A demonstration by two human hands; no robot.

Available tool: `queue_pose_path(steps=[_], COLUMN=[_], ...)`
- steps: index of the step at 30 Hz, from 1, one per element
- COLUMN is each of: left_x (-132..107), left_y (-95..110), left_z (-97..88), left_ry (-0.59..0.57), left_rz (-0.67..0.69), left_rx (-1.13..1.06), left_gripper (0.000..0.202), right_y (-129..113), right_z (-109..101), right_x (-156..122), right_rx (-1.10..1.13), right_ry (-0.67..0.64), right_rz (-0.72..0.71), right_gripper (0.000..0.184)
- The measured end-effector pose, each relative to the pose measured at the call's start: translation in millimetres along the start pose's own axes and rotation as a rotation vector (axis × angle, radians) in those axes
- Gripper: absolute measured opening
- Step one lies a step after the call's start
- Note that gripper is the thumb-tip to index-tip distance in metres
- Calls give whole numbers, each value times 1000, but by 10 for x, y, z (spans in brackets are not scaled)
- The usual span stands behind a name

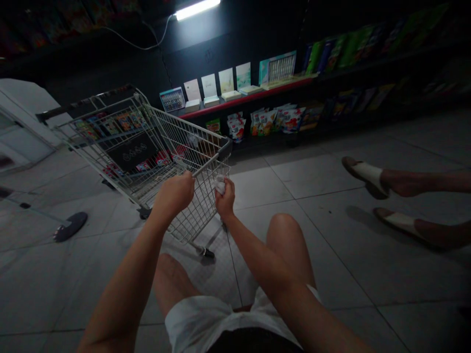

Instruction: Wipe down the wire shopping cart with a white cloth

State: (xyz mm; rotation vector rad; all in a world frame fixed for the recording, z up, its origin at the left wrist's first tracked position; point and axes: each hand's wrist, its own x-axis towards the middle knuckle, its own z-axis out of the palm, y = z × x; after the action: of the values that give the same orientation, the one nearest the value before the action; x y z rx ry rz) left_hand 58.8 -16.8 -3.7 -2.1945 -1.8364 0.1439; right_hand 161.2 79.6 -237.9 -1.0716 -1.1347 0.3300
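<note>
1. Wad of crumpled white tissue (220,185): in the right hand (225,200), fingers curled together and clamped on it, top of the wad showing above them. Paper or soft cloth, cannot tell.
2. Silver wire shopping cart (186,139): on the floor ahead of the person, long axis running from the hands up and to the left in view. Left hand (174,194) wrapped round its near top rail, fingers closed on the metal. Left hand is on the cart; right hand is just beside its wire end, contact not certain.
3. Cart load: colourful printed packets (123,121) inside; black panel with a pale logo (132,152) on the side mesh.
4. Person's own bare knees (282,230) below the hands; white garment (217,318) across the lap.
5. Behind cart: black shelving with a red-edged shelf (250,98), pale cards (226,81) along it, glossy snack bags (265,122) beneath.
6. Right of view: a second person's feet in white-strapped slides (364,175), on grey floor tiles (312,176). Far left: white cabinet (22,125); dark round base (70,226).
</note>
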Motion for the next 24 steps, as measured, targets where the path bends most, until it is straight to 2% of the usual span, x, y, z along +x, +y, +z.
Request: queue_pose_path(steps=[3,7,9,11,13,16,19,21,24], left_x=[-33,-64,-80,-98,-117,-140,-147,-138,-109], left_y=[-18,-59,-80,-98,-112,-122,-118,-112,-112], left_z=[-2,4,14,26,34,34,29,30,40], left_ry=[5,-13,-14,-12,-5,7,-6,-10,-7], left_rz=[4,-9,-10,-5,5,11,2,2,6], left_rx=[-8,-8,-4,5,11,10,6,3,1], left_gripper=[33,35,36,36,36,35,34,34,34], right_y=[-355,-676,-655,-496,-248,113,275,245,56], right_z=[33,-62,-152,-243,-312,-350,-289,-195,-56], right_x=[-497,-997,-1015,-828,-478,126,448,357,-202], right_rx=[-2,33,26,-22,-90,-98,-40,-32,-63], right_ry=[-49,-288,-390,-411,-336,-125,9,51,15], right_rz=[-98,-343,-511,-597,-515,-199,20,44,-59], right_gripper=[46,53,54,49,40,34,34,32,32])
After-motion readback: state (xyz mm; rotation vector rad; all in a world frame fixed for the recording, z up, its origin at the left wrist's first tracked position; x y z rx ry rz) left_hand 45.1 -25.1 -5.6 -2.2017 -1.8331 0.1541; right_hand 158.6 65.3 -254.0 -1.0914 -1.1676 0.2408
